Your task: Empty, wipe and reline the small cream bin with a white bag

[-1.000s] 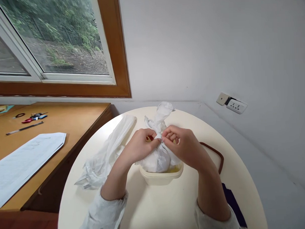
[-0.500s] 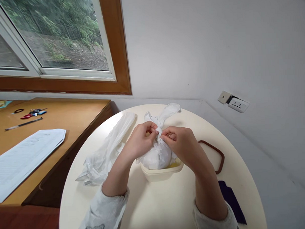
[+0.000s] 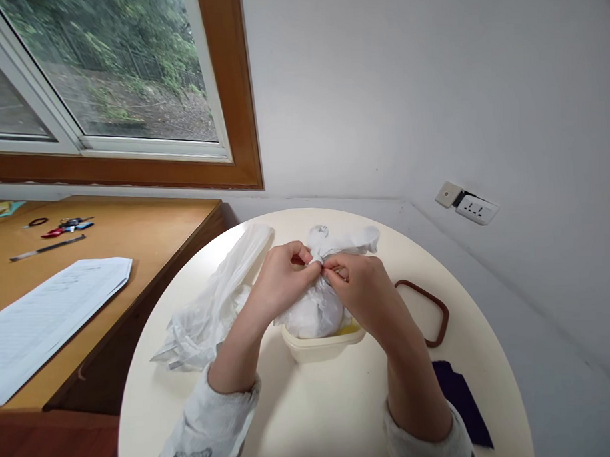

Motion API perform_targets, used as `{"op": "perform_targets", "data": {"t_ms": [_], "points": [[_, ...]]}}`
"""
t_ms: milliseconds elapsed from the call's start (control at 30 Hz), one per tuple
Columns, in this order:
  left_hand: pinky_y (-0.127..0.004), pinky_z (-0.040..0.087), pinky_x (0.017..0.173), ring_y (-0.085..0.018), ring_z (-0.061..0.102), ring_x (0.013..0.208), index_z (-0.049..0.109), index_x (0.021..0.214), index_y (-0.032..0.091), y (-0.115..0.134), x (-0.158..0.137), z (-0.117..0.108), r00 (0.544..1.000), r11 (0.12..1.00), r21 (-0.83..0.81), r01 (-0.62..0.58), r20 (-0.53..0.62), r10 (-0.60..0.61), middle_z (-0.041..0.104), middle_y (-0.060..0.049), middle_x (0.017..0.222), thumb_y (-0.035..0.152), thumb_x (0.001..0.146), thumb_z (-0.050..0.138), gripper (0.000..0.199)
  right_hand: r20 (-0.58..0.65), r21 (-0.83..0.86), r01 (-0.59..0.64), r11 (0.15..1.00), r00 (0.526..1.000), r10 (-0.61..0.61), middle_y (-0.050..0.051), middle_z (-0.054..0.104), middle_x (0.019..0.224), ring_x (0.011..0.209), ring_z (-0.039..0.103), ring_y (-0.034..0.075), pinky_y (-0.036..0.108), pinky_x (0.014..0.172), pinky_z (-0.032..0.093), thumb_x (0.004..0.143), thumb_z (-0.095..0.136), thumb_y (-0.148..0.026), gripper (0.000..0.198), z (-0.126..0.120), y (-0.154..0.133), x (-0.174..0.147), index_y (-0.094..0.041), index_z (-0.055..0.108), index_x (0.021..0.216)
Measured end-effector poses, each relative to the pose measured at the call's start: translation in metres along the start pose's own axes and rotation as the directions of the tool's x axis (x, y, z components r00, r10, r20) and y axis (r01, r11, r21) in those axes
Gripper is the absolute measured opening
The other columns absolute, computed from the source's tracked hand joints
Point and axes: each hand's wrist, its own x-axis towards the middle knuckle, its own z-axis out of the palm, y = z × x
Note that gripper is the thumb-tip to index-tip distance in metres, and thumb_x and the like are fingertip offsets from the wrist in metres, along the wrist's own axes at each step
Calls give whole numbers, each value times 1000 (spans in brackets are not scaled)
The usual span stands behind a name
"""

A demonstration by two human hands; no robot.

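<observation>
A white plastic bag, twisted or knotted at its neck, sits bulging in a cream plastic container. My left hand pinches the bag's neck from the left, thumb against fingers. From the right, my right hand pinches the same spot, its fingertips nearly touching the left thumb. The bag's loose ends stick up behind my fingers and flop to the right. Some yellow shows inside the container at its right side. What fills the bag is hidden.
Another crumpled white plastic bag lies left on the round table. A brown rounded frame and a dark purple cloth are at right. Papers, a pen and keys lie on the wooden desk.
The bag's loose ends have dropped lower and swung to the right. My fingertips have drawn closer together at the neck, and the left thumb has shifted slightly right.
</observation>
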Motion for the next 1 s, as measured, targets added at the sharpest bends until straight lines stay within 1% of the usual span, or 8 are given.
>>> {"op": "perform_targets", "data": {"t_ms": [133,233,333,633,767,867,933,1000], "points": [[-23,39,53,-13,54,60,54,64,16,2,0,0,999,999,2,36,-18,-36,59,0,63,30,71,53,15,18,3,-6,1000,1000,6,-1,53,54,52,40,12,27,56,31,80,48,-16,18,1,0,1,-19,59,66],[-23,39,54,-13,54,60,54,65,17,4,0,0,999,999,8,39,-36,-38,59,0,64,32,74,52,18,26,9,-18,1000,1000,18,0,56,56,52,43,13,27,57,32,80,49,-17,16,2,0,1,-19,59,69],[-22,39,54,-12,52,60,53,66,17,3,1,0,999,1000,2,21,-34,-21,57,1,64,32,75,52,17,23,-1,-27,1000,999,27,1,57,57,53,46,13,26,56,32,80,49,-18,16,3,0,1,-19,57,67],[-21,37,50,-11,49,54,53,69,17,5,0,-1,1000,999,-47,24,-12,-24,55,1,61,31,74,53,15,-45,-38,-8,999,999,6,1,56,58,50,44,12,25,53,33,77,48,-18,11,9,2,1,-20,55,69],[-23,39,54,-12,50,56,55,70,17,7,0,-2,999,999,-37,28,40,-26,56,1,62,28,74,52,12,-72,-56,-7,998,997,3,-1,49,54,49,39,11,24,52,31,73,49,-17,14,11,3,1,-21,44,60],[-24,41,59,-13,53,64,56,73,17,7,-1,-1,997,999,-34,-23,79,26,58,0,68,25,76,50,11,-76,-75,-27,997,997,21,-2,43,52,50,34,11,24,51,28,70,49,-16,19,11,3,2,-21,35,57],[-25,43,65,-15,54,73,56,74,18,5,-1,0,995,997,0,-80,58,80,59,-1,75,23,75,49,9,-68,-85,-37,996,997,31,-3,40,51,50,32,11,24,51,27,69,49,-16,22,11,3,2,-21,31,57],[-26,43,69,-16,54,79,56,73,18,4,0,0,994,991,65,-114,8,113,58,-1,80,23,75,50,8,-57,-92,-36,995,998,31,-4,36,50,49,29,10,24,50,25,68,48,-15,24,10,2,2,-21,28,57]]}}
